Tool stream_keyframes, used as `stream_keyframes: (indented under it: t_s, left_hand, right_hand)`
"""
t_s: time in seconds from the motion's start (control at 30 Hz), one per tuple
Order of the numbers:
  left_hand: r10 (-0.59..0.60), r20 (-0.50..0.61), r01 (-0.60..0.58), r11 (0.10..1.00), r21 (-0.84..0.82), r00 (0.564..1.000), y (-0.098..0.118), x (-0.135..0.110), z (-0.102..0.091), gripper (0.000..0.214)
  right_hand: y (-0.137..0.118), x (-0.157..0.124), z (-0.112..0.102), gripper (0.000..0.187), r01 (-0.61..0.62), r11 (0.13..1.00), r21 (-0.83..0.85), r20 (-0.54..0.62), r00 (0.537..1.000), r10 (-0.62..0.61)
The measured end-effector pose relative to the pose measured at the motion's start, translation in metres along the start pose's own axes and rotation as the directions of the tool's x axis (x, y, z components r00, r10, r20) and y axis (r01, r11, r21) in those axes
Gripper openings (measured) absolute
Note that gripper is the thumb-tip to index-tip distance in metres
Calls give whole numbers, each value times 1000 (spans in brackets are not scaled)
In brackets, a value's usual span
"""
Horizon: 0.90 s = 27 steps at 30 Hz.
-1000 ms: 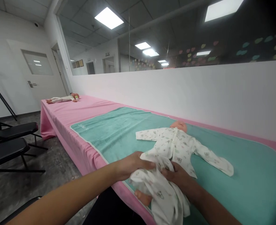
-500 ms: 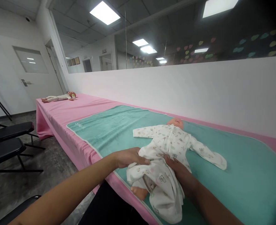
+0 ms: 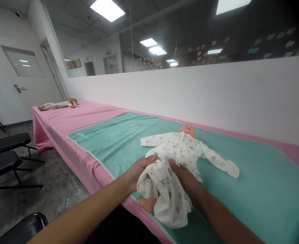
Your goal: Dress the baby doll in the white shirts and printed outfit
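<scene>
A baby doll (image 3: 186, 129) lies on its back on a teal towel (image 3: 108, 145), its head toward the wall. It wears a white printed top (image 3: 183, 149) with both sleeves spread out. White printed baby pants (image 3: 170, 193) are bunched around its legs, and one bare foot (image 3: 146, 204) sticks out at the near edge. My left hand (image 3: 139, 171) grips the pants at the waist on the left side, thumb on top. My right hand (image 3: 186, 179) is closed on the waist fabric at the right side. The doll's other foot is hidden in the cloth.
The towel covers part of a long table with a pink cloth (image 3: 96, 112). A second doll (image 3: 56, 104) lies at the far end. Black chairs (image 3: 5, 145) stand at the left. A white wall with a mirror or window runs behind the table.
My hands have pulled the pants' waist slightly up toward the doll's middle, and my left thumb now lies higher on the fabric. The view has shifted a little.
</scene>
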<state>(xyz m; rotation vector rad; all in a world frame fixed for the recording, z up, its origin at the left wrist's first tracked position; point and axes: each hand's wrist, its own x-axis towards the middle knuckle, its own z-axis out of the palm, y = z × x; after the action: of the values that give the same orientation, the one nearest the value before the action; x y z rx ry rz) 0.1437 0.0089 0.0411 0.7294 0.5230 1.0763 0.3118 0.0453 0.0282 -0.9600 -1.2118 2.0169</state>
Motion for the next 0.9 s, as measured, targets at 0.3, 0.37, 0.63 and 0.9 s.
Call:
stream_keyframes:
  t_s: [0.3,0.37,0.63,0.9]
  left_hand:
    - [-81,-9,79,927,367,997,15,-11,-23,37]
    - [-47,18,39,943,330,999,16,-11,-21,36]
    - [48,-48,-30,945,326,998,13,-6,-11,39]
    - [362,-226,-84,671,737,904,30,-28,-1,39]
  right_hand:
    - [3,-5,-2,49,112,986,123,101,987,-124]
    - [2,-5,1,44,98,989,112,134,985,-112]
    - [1,-5,3,52,99,994,41,295,950,-107]
    - [7,-1,-2,25,132,983,128,261,952,-161]
